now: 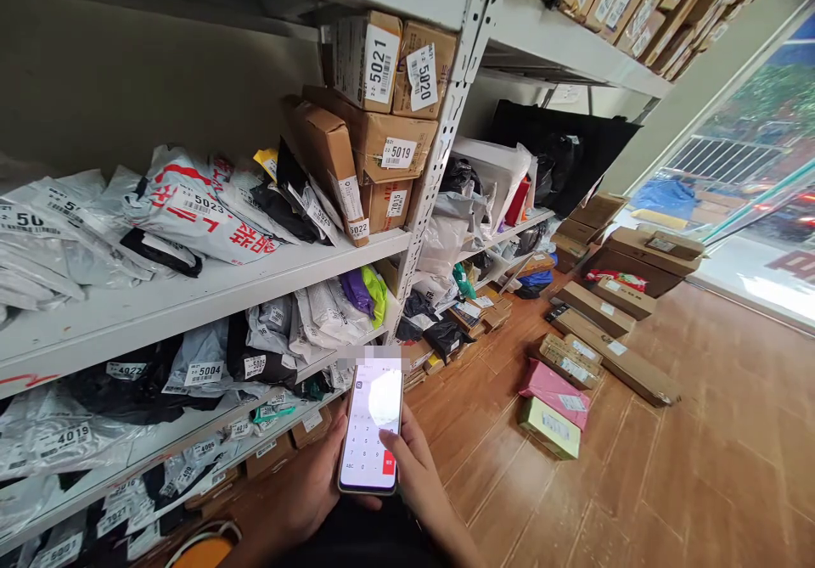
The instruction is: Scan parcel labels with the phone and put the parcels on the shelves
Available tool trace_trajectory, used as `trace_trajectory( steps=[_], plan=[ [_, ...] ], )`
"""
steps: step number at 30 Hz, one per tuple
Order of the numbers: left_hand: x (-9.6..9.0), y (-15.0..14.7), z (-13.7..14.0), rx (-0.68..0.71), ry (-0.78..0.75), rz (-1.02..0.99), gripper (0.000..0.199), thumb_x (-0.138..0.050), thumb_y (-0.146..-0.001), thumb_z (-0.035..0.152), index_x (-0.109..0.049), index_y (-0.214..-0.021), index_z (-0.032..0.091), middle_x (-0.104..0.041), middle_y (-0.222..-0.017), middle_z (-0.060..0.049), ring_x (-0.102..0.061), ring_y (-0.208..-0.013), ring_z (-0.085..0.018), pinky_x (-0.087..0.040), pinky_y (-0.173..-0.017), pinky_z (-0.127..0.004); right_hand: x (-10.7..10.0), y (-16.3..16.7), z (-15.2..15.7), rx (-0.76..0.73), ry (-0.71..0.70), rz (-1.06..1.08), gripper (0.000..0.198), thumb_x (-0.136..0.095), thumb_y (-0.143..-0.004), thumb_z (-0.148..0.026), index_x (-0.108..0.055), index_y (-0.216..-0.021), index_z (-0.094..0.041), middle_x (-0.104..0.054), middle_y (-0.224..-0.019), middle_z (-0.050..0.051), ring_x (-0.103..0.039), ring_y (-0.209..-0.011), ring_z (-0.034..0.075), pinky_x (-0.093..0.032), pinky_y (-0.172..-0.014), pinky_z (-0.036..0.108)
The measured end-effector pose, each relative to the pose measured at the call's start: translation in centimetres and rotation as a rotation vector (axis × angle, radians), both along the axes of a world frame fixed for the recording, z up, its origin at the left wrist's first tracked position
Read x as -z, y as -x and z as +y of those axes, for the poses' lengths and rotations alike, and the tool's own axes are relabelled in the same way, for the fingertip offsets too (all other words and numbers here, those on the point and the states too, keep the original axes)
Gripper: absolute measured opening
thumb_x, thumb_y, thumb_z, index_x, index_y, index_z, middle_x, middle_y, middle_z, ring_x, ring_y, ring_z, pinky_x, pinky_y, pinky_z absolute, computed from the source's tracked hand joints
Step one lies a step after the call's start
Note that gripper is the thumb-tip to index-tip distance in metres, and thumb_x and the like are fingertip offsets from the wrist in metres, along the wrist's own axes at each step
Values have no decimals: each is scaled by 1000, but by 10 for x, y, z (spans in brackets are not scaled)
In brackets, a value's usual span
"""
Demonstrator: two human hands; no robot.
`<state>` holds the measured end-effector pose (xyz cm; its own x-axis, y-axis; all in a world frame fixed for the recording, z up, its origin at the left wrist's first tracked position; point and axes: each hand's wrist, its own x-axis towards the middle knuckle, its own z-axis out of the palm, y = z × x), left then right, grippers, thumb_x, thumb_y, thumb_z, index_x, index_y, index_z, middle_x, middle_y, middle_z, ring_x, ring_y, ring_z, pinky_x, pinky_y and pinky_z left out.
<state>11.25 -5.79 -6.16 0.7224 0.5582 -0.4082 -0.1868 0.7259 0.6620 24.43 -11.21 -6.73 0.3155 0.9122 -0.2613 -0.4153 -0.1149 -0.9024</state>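
A smartphone (368,432) is held upright before me, its lit screen showing a number keypad with a red key and a bright glare patch near the top. My left hand (318,466) wraps the phone's left edge, fingers partly hidden behind it. On the other side, my right hand (417,470) grips the right edge, its thumb lying over the keypad's right column. Just beyond the phone stands a white metal shelf (344,258) loaded with labelled parcels. A cardboard box marked 5019 (366,139) sits on it, beside a slim leaning box marked 5022 (331,160).
White plastic mailing bags (197,203) crowd the shelf at left, with more bags on lower levels. Several boxes (611,347) lie on the wooden floor (713,432) at right, near a pink parcel (553,394) and a pale green box (551,428). A glass door (757,186) is beyond.
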Motion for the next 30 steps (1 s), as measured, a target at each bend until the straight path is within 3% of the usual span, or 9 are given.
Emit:
trace_trajectory(
  steps=[5,8,11,15,19,24,27,30],
  plan=[
    [4,4,-1,-8,11,-31,98,-56,-80,54,10,-149,32,-48,-137,-15,-62,-91,-28,-54,-58,-36,-7,-4,-2,-41,-46,33,49,-62,-65,-24,-63,-114,-21,-72,-101,3,-60,-85,23,-47,-74,32],
    [4,7,-1,35,25,-93,107,-56,-71,28,18,-147,33,-43,-143,-12,-61,-92,-26,-55,-62,-35,-13,-9,-4,-75,-56,38,50,-57,-60,-21,-65,-109,-21,-73,-93,1,-59,-81,22,-45,-71,31],
    [2,7,-1,75,29,-119,114,-53,-60,15,21,-146,35,-44,-143,-9,-60,-95,-25,-54,-65,-33,-18,-11,-4,-58,-43,34,48,-56,-59,-22,-66,-106,-22,-72,-89,-1,-57,-80,22,-43,-70,30],
    [2,5,0,74,37,-81,115,-53,-60,14,20,-145,36,-48,-140,-9,-61,-95,-25,-52,-63,-31,-17,-8,-4,-18,-30,63,46,-58,-58,-23,-66,-104,-21,-72,-89,0,-58,-82,23,-43,-70,30],
    [4,7,1,89,46,-122,116,-53,-59,19,25,-144,33,-48,-138,-11,-59,-94,-26,-54,-69,-39,-14,-2,-2,36,3,134,42,-64,-63,-29,-66,-104,-21,-73,-89,0,-57,-69,19,-42,-61,27],
    [4,9,2,103,69,-136,120,-55,-58,26,32,-141,29,-43,-141,-12,-59,-91,-24,-54,-70,-37,-10,4,6,121,55,153,34,-71,-69,-46,-69,-88,-19,-66,-63,-2,-50,-52,14,-38,-49,23],
    [8,7,3,78,73,-120,118,-56,-60,29,29,-143,28,-42,-142,-13,-59,-86,-22,-55,-68,-38,-8,1,7,87,34,131,31,-73,-67,-38,-69,-91,-18,-68,-65,-1,-55,-56,16,-42,-52,24],
    [16,5,2,59,67,-113,106,-56,-72,37,18,-148,28,-45,-140,-14,-60,-89,-25,-54,-66,-38,-3,-1,5,-21,-68,131,49,-78,-54,-24,-68,-101,-19,-74,-84,4,-64,-72,21,-49,-61,28]
  ],
)
